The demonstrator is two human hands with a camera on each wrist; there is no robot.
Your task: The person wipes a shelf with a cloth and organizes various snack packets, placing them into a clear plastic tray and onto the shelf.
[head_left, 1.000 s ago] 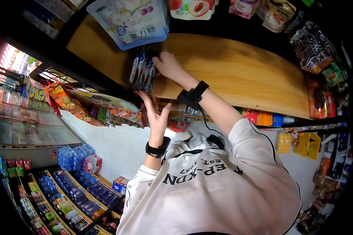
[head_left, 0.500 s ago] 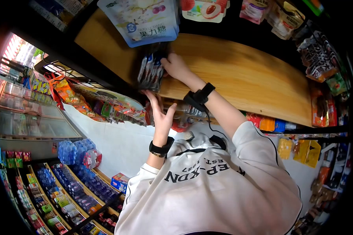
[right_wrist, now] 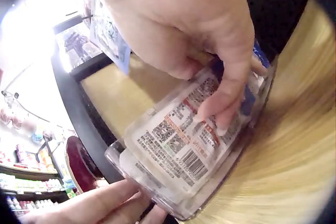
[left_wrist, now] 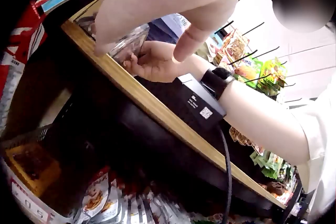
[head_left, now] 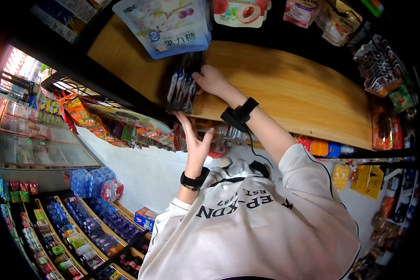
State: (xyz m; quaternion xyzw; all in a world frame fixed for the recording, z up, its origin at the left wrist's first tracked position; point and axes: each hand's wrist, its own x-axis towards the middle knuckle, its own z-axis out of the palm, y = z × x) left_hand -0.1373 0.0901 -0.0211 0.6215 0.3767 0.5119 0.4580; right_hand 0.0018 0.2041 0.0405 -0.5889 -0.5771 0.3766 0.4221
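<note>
Upright packets (head_left: 181, 93) stand in a row in a clear plastic tray on the wooden shelf (head_left: 275, 93), near its left end. My right hand (head_left: 215, 81) is at their right side; in the right wrist view its bent fingers (right_wrist: 223, 103) grip the printed packet (right_wrist: 181, 134) at the end of the row. My left hand (head_left: 197, 145) is below the shelf's front edge, its fingers straight and thumb apart. Those fingertips touch the near end of the clear tray (right_wrist: 184, 214). The far end of the row is hidden under a hanging blue-white bag (head_left: 170, 35).
More bags (head_left: 240, 13) hang above the shelf. A dark post (head_left: 126, 81) borders its left end, and orange-red packs (head_left: 382, 128) stand at the right. Snack strips (head_left: 86, 119) hang at the left. A cable (head_left: 254, 148) trails from the right wrist.
The head view has shifted slightly, moving the shelf and hands a little rightward in it. Both hands keep nearly the same places against the packets.
</note>
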